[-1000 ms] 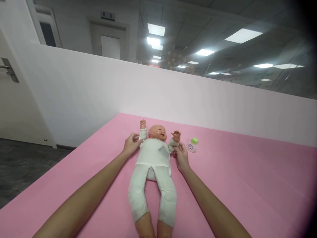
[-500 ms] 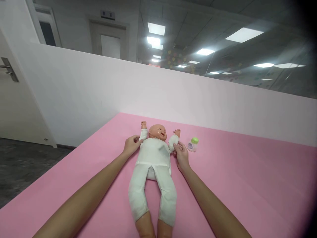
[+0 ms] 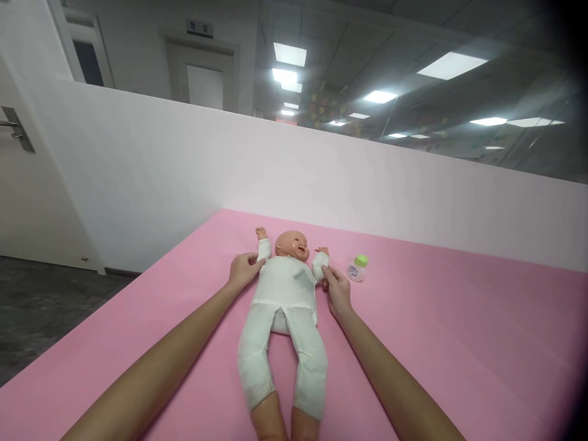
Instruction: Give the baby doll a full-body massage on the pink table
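Note:
A baby doll (image 3: 285, 306) in a white one-piece suit lies on its back on the pink mat (image 3: 459, 343), head toward the far wall, bare feet toward me. My left hand (image 3: 242, 269) grips the sleeve of the doll's arm on the left side. My right hand (image 3: 337, 289) pinches the sleeve of the doll's other arm. Both doll arms point up beside the head. A small clear bottle with a green cap (image 3: 357, 267) stands just right of my right hand, not touched.
A white partition wall (image 3: 321, 177) runs along the mat's far edge, with glass above it. The mat's left edge drops to a dark floor (image 3: 37, 306). A white door with a metal handle (image 3: 16, 128) is at the far left.
The doll's raised arms have been lowered toward the mat and its hands sit flatter beside the head. My hands stay on the sleeves, shifted only slightly.

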`<act>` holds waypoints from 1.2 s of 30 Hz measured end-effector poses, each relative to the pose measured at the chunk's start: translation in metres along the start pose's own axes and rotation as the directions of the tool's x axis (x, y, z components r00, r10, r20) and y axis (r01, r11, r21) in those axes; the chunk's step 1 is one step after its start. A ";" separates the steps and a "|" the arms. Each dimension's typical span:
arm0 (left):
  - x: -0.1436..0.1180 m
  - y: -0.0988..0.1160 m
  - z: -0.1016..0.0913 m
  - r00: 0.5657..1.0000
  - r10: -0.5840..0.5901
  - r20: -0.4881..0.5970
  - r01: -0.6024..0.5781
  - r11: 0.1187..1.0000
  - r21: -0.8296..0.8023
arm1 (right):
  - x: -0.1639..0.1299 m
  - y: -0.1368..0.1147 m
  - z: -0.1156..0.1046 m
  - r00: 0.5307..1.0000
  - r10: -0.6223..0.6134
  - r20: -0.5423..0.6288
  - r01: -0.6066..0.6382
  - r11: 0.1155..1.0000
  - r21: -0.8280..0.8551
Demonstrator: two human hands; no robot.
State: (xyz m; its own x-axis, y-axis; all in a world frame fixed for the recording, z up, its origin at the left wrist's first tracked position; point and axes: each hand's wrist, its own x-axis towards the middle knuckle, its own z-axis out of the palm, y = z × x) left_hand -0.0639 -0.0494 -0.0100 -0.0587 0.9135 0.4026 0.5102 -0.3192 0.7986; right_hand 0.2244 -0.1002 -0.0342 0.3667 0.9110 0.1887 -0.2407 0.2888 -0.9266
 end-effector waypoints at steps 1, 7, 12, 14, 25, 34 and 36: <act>0.000 -0.001 0.000 1.000 -0.001 -0.001 0.001 1.000 0.009 | 0.000 0.000 0.000 1.000 0.004 0.003 -0.004 1.000 0.008; 0.003 -0.003 0.001 0.999 0.011 0.035 -0.013 0.999 0.049 | 0.000 -0.002 0.000 0.999 0.016 0.041 -0.018 0.998 0.059; 0.005 -0.004 0.000 0.998 0.014 0.057 -0.019 0.997 0.079 | 0.001 -0.002 0.000 0.999 0.038 0.037 -0.041 0.996 0.084; 0.006 -0.004 0.000 0.997 0.041 0.063 -0.041 0.999 0.000 | 0.002 -0.002 0.000 0.998 0.054 0.039 -0.058 0.993 0.098; 0.008 -0.010 0.002 0.990 0.093 0.106 -0.067 0.970 -0.232 | 0.002 0.001 -0.001 0.996 0.048 0.072 -0.054 0.996 0.074; 0.003 0.000 0.001 0.993 0.084 0.081 -0.069 0.984 -0.166 | 0.004 0.002 0.000 0.995 0.050 0.081 -0.055 0.996 0.070; 0.003 -0.001 0.001 0.996 0.076 0.056 -0.070 0.991 -0.111 | 0.005 0.003 -0.001 0.996 0.044 0.075 -0.049 0.997 0.066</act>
State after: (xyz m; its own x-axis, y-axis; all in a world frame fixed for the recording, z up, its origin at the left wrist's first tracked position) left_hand -0.0634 -0.0460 -0.0104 0.0282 0.8990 0.4370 0.4150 -0.4082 0.8131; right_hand 0.2260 -0.0952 -0.0364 0.2877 0.9423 0.1710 -0.3171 0.2622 -0.9114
